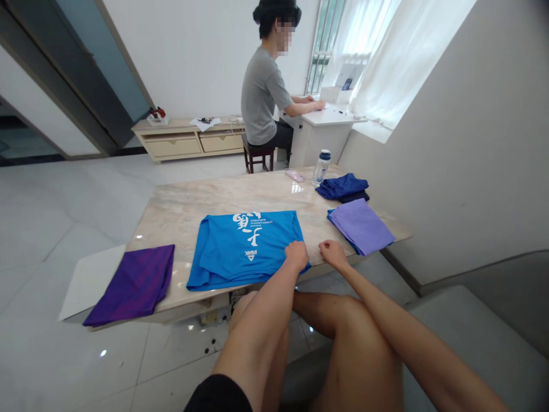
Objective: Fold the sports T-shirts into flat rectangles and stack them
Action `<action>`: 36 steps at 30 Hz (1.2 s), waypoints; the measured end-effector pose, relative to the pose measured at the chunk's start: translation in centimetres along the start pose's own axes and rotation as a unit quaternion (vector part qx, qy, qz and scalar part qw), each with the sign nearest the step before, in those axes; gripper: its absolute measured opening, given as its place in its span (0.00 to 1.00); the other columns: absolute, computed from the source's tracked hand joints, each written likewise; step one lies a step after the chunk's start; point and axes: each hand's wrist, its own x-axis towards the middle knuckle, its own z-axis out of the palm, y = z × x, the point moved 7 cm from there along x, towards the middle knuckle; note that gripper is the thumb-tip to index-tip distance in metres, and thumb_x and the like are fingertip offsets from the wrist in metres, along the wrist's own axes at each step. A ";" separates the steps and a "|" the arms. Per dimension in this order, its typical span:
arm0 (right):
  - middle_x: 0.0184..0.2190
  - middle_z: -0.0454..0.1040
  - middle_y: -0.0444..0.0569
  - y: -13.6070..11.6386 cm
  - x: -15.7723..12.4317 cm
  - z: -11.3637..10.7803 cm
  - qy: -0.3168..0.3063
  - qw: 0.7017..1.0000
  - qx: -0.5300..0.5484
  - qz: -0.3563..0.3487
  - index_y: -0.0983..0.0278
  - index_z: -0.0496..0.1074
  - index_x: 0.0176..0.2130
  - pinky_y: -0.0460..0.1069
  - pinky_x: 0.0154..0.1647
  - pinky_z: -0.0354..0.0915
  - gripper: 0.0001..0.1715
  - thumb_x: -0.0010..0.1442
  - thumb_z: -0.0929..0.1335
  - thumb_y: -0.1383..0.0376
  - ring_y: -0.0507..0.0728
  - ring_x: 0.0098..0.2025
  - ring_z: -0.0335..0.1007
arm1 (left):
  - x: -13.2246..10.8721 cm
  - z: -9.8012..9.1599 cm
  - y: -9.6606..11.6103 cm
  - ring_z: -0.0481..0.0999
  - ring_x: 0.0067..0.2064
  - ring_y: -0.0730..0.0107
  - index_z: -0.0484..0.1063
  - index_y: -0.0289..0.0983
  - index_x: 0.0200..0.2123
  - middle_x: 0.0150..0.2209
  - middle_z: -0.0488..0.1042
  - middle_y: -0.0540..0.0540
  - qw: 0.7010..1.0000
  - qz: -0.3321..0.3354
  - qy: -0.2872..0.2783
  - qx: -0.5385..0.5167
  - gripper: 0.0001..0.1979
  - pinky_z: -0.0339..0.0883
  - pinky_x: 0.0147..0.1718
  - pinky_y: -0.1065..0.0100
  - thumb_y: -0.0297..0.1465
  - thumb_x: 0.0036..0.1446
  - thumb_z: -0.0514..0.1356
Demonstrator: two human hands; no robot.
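A bright blue T-shirt (234, 252) with white lettering lies folded flat near the front edge of the table. My left hand (297, 255) rests at its right side, fingers curled closed on the fabric near the corner. Just right of the shirt, my right hand (332, 252) hovers by the table edge with its fingers curled in and no cloth visible in them. Beyond that hand, a folded lavender cloth (362, 226) lies over a blue one. At the table's left end is a folded purple garment (132, 280), partly over the edge.
The marble-topped table (184, 200) also holds a water bottle (321, 167) and dark blue clothing (343, 186) at the back right. Behind it, a person in a grey shirt (262, 97) sits at a white desk (328, 116). A low cabinet (171, 149) stands against the wall.
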 end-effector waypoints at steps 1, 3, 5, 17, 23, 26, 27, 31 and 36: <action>0.38 0.86 0.54 -0.3 -0.1 0.5 -0.022 1.000 0.022 0.003 0.65 0.81 0.42 0.45 0.35 0.73 0.15 0.71 0.66 0.63 0.56 0.35 0.84 | -0.3 -0.4 -0.2 0.81 0.62 0.43 0.82 0.31 0.58 0.60 0.80 0.24 1.000 0.005 -0.005 -0.006 0.20 0.77 0.57 0.56 0.28 0.64 0.66; 0.36 0.85 0.53 -1.1 -0.2 1.7 -0.063 0.996 0.061 0.011 0.66 0.79 0.40 0.45 0.30 0.72 0.17 0.73 0.65 0.60 0.55 0.30 0.82 | -1.1 -1.3 -0.5 0.82 0.61 0.42 0.83 0.33 0.56 0.59 0.81 0.26 1.000 0.018 -0.012 -0.019 0.20 0.78 0.55 0.57 0.33 0.63 0.68; 0.33 0.83 0.54 -2.2 -0.2 2.6 -0.091 0.991 0.092 0.019 0.66 0.77 0.39 0.46 0.28 0.73 0.21 0.75 0.65 0.55 0.55 0.28 0.81 | -2.3 -2.2 -0.7 0.83 0.60 0.42 0.84 0.35 0.54 0.56 0.83 0.29 0.999 0.034 -0.017 -0.034 0.20 0.78 0.53 0.58 0.38 0.62 0.69; 0.22 0.69 0.41 -7.6 0.1 1.2 0.059 0.970 0.212 0.099 0.61 0.70 0.34 0.44 0.22 0.69 0.12 0.63 0.75 0.60 0.54 0.27 0.71 | -10.7 -3.4 -5.2 0.85 0.45 0.51 0.83 0.38 0.32 0.39 0.86 0.38 0.983 0.080 0.038 -0.159 0.10 0.73 0.41 0.62 0.38 0.61 0.66; 0.30 0.77 0.48 -16.2 -0.1 2.8 0.068 0.968 0.239 0.030 0.62 0.71 0.34 0.46 0.26 0.76 0.11 0.63 0.74 0.63 0.54 0.30 0.77 | -12.1 -6.2 -13.4 0.80 0.40 0.62 0.79 0.38 0.36 0.37 0.84 0.45 0.954 0.036 0.136 -0.264 0.05 0.69 0.41 0.67 0.32 0.62 0.64; 0.32 0.80 0.51 -20.5 -0.3 5.8 0.048 0.969 0.241 0.011 0.64 0.72 0.34 0.48 0.27 0.78 0.08 0.63 0.74 0.65 0.55 0.29 0.79 | -12.5 -7.6 -19.0 0.79 0.37 0.65 0.77 0.38 0.34 0.33 0.82 0.48 0.933 0.001 0.168 -0.319 0.06 0.67 0.39 0.68 0.30 0.63 0.61; 0.33 0.81 0.51 -21.7 -0.4 6.9 0.044 0.970 0.238 0.008 0.65 0.73 0.34 0.48 0.28 0.78 0.07 0.63 0.74 0.65 0.55 0.29 0.79 | -12.6 -7.8 -20.9 0.79 0.36 0.65 0.77 0.38 0.33 0.31 0.81 0.48 0.927 -0.015 0.175 -0.332 0.06 0.66 0.38 0.68 0.29 0.63 0.60; 0.31 0.82 0.53 -25.2 -0.6 11.7 0.032 0.975 0.221 -0.003 0.65 0.76 0.33 0.49 0.31 0.78 0.05 0.59 0.75 0.66 0.59 0.31 0.82 | -13.1 -7.5 -27.6 0.77 0.35 0.66 0.75 0.38 0.31 0.29 0.77 0.51 0.911 -0.050 0.201 -0.356 0.07 0.64 0.36 0.68 0.29 0.62 0.58; 0.35 0.84 0.53 -28.0 -1.3 16.0 0.032 0.993 0.095 -0.062 0.64 0.80 0.37 0.49 0.43 0.77 0.11 0.61 0.73 0.57 0.62 0.44 0.84 | -13.7 -6.0 -32.5 0.71 0.31 0.68 0.73 0.39 0.32 0.26 0.70 0.54 0.902 -0.035 0.199 -0.381 0.06 0.60 0.33 0.69 0.31 0.60 0.57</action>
